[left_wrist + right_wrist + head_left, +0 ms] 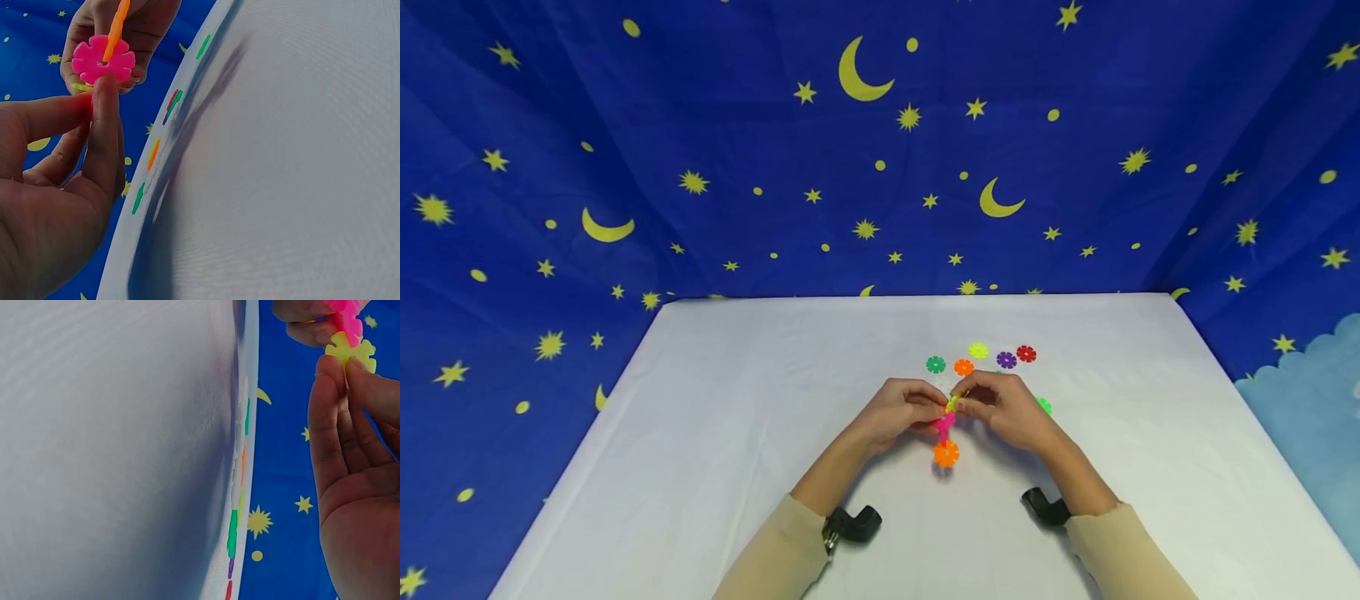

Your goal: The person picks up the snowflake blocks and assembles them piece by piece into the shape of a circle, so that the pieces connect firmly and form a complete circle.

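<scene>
My left hand (904, 414) pinches a pink notched disc (104, 59) between thumb and finger. An orange notched disc (946, 454) is slotted into the pink one and hangs toward me, above the table. Between the thumb and forefinger of my right hand (1006, 407) is a yellow notched disc (351, 355). Its edge meets the edge of the pink disc in the right wrist view. Both hands are close together over the white table, fingertips nearly meeting.
Beyond the hands, loose discs lie on the white table (737, 400): green (936, 365), orange (964, 367), yellow (978, 351), purple (1006, 360) and red (1026, 354). A light green disc (1044, 406) is partly hidden by the right hand. A blue starry cloth (737, 125) hangs behind.
</scene>
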The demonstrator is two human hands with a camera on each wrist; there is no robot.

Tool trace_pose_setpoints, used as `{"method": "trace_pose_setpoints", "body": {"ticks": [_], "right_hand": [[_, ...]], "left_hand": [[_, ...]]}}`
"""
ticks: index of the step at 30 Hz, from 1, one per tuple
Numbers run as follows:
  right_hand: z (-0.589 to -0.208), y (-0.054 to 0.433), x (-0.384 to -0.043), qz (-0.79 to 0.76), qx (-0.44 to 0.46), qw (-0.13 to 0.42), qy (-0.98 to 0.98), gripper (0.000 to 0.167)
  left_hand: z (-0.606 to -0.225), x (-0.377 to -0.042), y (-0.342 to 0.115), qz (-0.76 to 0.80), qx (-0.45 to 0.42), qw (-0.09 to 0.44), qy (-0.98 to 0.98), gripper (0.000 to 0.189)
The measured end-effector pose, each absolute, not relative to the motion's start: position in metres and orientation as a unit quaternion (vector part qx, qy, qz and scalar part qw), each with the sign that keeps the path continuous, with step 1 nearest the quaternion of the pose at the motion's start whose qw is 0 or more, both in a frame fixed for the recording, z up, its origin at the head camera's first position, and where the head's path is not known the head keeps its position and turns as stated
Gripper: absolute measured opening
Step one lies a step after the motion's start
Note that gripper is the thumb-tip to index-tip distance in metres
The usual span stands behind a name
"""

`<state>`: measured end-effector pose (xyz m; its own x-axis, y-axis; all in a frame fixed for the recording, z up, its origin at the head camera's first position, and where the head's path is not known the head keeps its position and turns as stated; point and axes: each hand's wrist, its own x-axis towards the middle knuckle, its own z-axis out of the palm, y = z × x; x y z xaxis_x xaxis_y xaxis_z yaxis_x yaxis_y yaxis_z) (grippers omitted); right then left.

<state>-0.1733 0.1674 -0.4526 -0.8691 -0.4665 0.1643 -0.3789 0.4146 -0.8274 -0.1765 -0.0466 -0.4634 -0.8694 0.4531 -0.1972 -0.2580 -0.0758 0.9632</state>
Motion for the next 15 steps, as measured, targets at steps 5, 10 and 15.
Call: {"method": "trace_pose_setpoints", "body": {"ticks": [5, 10, 15], "right_hand": [[-0.451, 0.173, -0.175, -0.462, -0.241, 0.035, 0.853, 0.015], [-0.451, 0.184, -0.179, -0.448, -0.220, 0.011, 0.867, 0.015], [-0.452, 0.192, -0.183, -0.417, -0.203, 0.000, 0.886, 0.015]], "left_hand": [[-0.461, -0.177, -0.049, 0.737, 0.069, 0.242, 0.628, 0.016], [-0.461, -0.177, -0.050, 0.739, 0.065, 0.243, 0.625, 0.016], [-0.462, -0.177, -0.050, 0.740, 0.066, 0.247, 0.622, 0.017]]}}
